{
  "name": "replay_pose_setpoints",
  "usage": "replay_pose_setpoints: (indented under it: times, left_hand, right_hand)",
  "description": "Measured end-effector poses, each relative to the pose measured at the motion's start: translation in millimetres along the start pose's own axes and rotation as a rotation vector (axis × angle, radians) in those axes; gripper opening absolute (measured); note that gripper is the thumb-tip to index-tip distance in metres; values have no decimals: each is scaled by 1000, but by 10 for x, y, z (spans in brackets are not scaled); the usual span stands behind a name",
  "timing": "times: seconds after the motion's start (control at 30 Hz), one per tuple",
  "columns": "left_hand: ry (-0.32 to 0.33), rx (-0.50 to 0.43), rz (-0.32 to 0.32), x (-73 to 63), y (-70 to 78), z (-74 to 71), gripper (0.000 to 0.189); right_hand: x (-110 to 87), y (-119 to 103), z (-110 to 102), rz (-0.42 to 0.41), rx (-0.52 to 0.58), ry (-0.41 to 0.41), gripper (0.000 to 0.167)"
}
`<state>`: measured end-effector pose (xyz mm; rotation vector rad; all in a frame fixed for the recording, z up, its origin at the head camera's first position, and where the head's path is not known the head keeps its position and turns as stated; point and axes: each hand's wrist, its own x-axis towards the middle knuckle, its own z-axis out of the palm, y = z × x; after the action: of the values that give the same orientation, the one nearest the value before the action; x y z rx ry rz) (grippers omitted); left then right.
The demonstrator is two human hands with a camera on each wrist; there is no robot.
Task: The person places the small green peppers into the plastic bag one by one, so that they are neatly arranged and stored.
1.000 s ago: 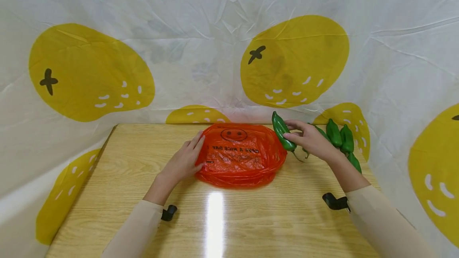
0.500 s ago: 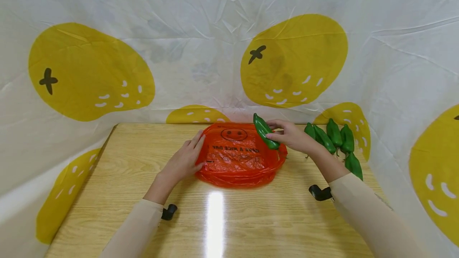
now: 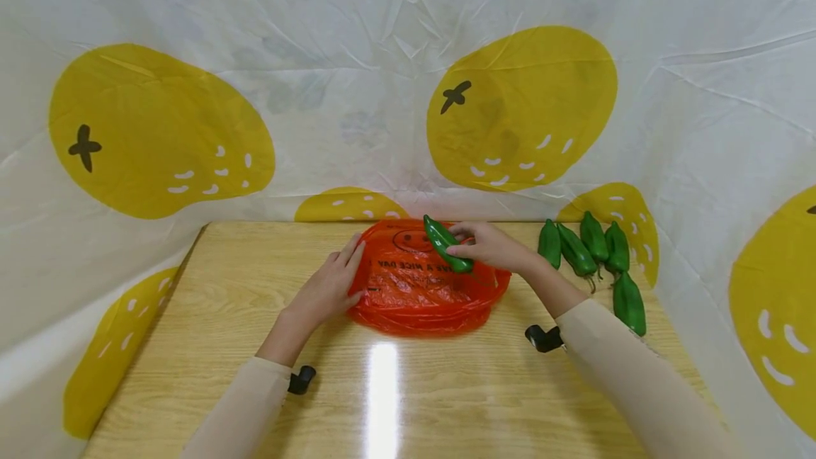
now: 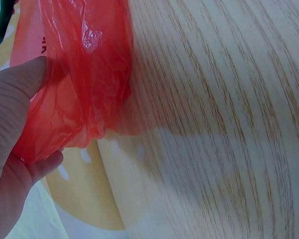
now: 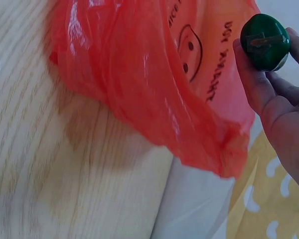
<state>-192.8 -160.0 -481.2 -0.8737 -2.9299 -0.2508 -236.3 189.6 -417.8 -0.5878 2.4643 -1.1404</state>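
Okay, head view: right hand (image 3: 487, 243) has thumb and fingers curled round a green pepper (image 3: 444, 243), held above the right half of the red bag (image 3: 414, 317) at mid-frame. Left hand (image 3: 328, 285) is at the bag's left edge, fingers extended, thumb spread well apart from them, touching the film. Five loose peppers (image 3: 576, 250) lie at right of frame; neither wrist cam gets those.

Right wrist cam shows the pepper end-on at upper right, brownish stem end facing the lens. Head view has it side-on and tilted, tapered tip toward upper left. Can't tell whether it touches the bag. Left wrist cam catches only the pepper's dark tip, upper left corner, but shows the film spanning between left thumb and a fingertip.

Materials: bag is thin, translucent plastic, crinkled, glossy along the folds, black print. "HAVE A NICE DAY" reads mirrored in head view, with a printed face above it, partly covered by the pepper. Peppers are smooth, shiny, elongated, tapered. Table (image 3: 319, 402) is pale wood with streaky grain, clearest in left wrist cam; glare strip at lower middle in head view. Backdrop (image 3: 357, 34) is creased white sheeting with big yellow fruit shapes.
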Motion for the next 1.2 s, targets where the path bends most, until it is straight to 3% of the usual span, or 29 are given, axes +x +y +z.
replay_pose_setpoints:
  times: [0.43,0.87,1.2]
  left_hand:
    - [-11,-7,0,18,16,-5,102]
    - [-4,-8,-6,-2,16,10,103]
    - [5,-10,1,-1,21,6,102]
  right_hand:
    - [239,-13,275,83,-102,-24,57]
    - [416,-71,507,161,-81,5,56]
    - [606,-107,671,167,-86,22,49]
